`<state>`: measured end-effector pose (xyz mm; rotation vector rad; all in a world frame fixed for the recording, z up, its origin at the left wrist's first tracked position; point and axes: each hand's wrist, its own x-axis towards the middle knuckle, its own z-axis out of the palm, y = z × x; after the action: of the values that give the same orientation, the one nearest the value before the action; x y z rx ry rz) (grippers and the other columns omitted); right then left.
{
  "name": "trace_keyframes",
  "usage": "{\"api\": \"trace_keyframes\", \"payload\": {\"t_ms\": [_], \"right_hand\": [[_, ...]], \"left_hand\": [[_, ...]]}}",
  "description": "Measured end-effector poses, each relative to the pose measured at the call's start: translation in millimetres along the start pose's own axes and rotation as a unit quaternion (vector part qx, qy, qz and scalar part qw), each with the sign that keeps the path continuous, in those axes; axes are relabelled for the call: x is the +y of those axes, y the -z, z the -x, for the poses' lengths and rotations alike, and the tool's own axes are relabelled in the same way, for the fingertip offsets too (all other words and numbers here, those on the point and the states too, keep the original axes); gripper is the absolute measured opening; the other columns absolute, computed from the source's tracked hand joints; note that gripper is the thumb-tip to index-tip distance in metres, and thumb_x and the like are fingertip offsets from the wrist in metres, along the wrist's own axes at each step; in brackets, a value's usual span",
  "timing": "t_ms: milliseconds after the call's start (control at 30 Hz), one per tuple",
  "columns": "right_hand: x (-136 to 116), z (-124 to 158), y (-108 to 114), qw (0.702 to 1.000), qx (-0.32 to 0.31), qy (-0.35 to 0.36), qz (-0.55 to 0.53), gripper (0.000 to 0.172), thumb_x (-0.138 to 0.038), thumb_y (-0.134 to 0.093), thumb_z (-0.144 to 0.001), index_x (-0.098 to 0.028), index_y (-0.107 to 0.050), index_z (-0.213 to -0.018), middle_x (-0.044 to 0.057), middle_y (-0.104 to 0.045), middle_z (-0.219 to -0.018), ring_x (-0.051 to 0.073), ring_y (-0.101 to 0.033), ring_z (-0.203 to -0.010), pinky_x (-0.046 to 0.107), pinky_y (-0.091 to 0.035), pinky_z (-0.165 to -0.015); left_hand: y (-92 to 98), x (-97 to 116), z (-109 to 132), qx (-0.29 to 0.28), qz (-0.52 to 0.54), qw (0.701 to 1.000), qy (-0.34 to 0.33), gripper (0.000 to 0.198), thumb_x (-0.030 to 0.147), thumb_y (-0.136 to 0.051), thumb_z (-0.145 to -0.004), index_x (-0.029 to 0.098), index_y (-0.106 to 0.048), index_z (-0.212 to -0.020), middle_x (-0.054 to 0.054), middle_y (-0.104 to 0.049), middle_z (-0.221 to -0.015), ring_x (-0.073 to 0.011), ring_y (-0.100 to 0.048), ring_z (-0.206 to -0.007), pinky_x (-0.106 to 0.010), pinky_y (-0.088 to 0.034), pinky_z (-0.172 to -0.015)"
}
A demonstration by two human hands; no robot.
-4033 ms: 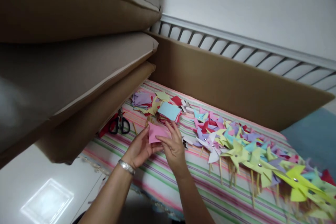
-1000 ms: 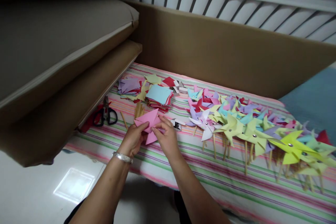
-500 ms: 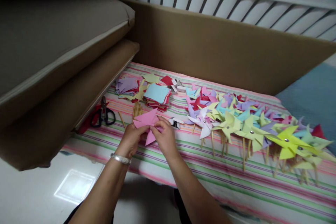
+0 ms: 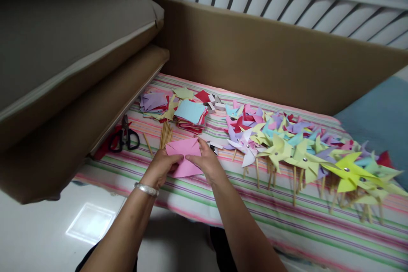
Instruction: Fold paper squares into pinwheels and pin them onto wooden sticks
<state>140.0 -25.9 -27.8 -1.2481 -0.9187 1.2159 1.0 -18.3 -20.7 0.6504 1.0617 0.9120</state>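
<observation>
A pink paper square (image 4: 184, 156) with cut corners is pinched at its middle between my two hands, just above the striped cloth (image 4: 261, 216). My left hand (image 4: 161, 167), with a silver bracelet on the wrist, grips its left side. My right hand (image 4: 208, 162) grips its right side, thumb and fingers pressed together on the paper. Right behind the paper lies a bundle of wooden sticks (image 4: 165, 134). Beyond them sit stacks of coloured paper squares (image 4: 190, 114).
Several finished paper pinwheels (image 4: 306, 153) lie in a row across the right of the cloth. Black scissors (image 4: 123, 137) lie at the left, by the stacked brown cushions (image 4: 70, 76). A cardboard wall (image 4: 274, 59) stands behind. Small white clips (image 4: 214, 103) lie near the paper stacks.
Four seconds ago the pink sheet was a flat square held up; then its corners were folded toward the centre. Now it lies flatter and lower, with both hands pinching its middle.
</observation>
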Motion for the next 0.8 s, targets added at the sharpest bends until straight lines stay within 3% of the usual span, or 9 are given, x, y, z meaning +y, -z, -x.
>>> {"api": "trace_keyframes", "payload": {"t_ms": [133,333,500,600,667,733,800], "right_hand": [[-4,1,-2,0.998,-0.034,-0.049,-0.030,0.059,-0.015,-0.070,-0.056,-0.024,-0.053,-0.112,0.003,-0.066,-0.101,0.020,-0.064,-0.083,0.032,-0.052,-0.070],[-7,0,-6,0.997,0.011,0.010,-0.075,0.051,-0.012,-0.068,-0.056,-0.021,-0.055,-0.105,0.003,-0.065,-0.106,0.021,-0.061,-0.096,0.035,-0.047,-0.086],[1,1,-12,0.995,0.007,0.016,-0.096,0.047,-0.016,-0.067,-0.060,-0.020,-0.053,-0.105,0.004,-0.066,-0.105,0.021,-0.062,-0.093,0.035,-0.049,-0.082],[3,2,-9,0.999,0.013,0.024,-0.017,0.057,-0.022,-0.065,-0.068,-0.020,-0.046,-0.121,0.004,-0.067,-0.094,0.020,-0.063,-0.086,0.036,-0.050,-0.079],[1,4,-4,0.994,0.024,0.067,0.086,0.060,-0.024,-0.061,-0.073,-0.021,-0.040,-0.129,0.005,-0.066,-0.091,0.020,-0.062,-0.084,0.039,-0.050,-0.079],[-4,8,1,0.967,0.017,0.157,0.199,0.052,-0.022,-0.058,-0.077,-0.023,-0.044,-0.127,0.007,-0.064,-0.100,0.021,-0.060,-0.093,0.041,-0.046,-0.087],[-9,12,4,0.922,-0.023,0.255,0.291,0.044,-0.016,-0.055,-0.077,-0.025,-0.052,-0.120,0.008,-0.059,-0.114,0.022,-0.053,-0.109,0.043,-0.040,-0.096]], "left_hand": [[-1.4,-3,-1,-0.022,0.003,1.000,0.003,0.029,0.017,-0.073,-0.057,0.014,-0.069,-0.085,-0.005,-0.071,-0.073,-0.0154,-0.063,-0.060,-0.026,-0.048,-0.058],[-4.6,-5,-2,-0.035,0.042,0.998,-0.024,0.016,0.018,-0.077,-0.056,0.013,-0.069,-0.069,-0.004,-0.070,-0.066,-0.0129,-0.062,-0.062,-0.022,-0.046,-0.063],[-4.6,-8,-5,-0.011,0.049,0.998,-0.041,0.025,0.022,-0.076,-0.055,0.012,-0.070,-0.077,-0.004,-0.070,-0.067,-0.0158,-0.063,-0.065,-0.026,-0.047,-0.067],[-0.2,-4,-7,0.006,0.058,0.997,-0.046,0.030,0.021,-0.075,-0.054,0.011,-0.069,-0.082,-0.005,-0.070,-0.068,-0.0170,-0.064,-0.066,-0.028,-0.048,-0.069],[4.8,3,-8,0.027,0.063,0.997,-0.044,0.031,0.019,-0.074,-0.053,0.011,-0.068,-0.082,-0.004,-0.069,-0.065,-0.0163,-0.063,-0.062,-0.026,-0.048,-0.065],[10.9,11,-7,0.048,0.058,0.996,-0.038,0.026,0.019,-0.072,-0.054,0.011,-0.067,-0.078,-0.003,-0.067,-0.059,-0.0149,-0.061,-0.054,-0.024,-0.046,-0.054],[17.2,17,-5,0.067,0.045,0.996,-0.032,0.019,0.019,-0.070,-0.055,0.011,-0.065,-0.071,0.000,-0.062,-0.050,-0.0129,-0.055,-0.043,-0.022,-0.041,-0.042]]}}
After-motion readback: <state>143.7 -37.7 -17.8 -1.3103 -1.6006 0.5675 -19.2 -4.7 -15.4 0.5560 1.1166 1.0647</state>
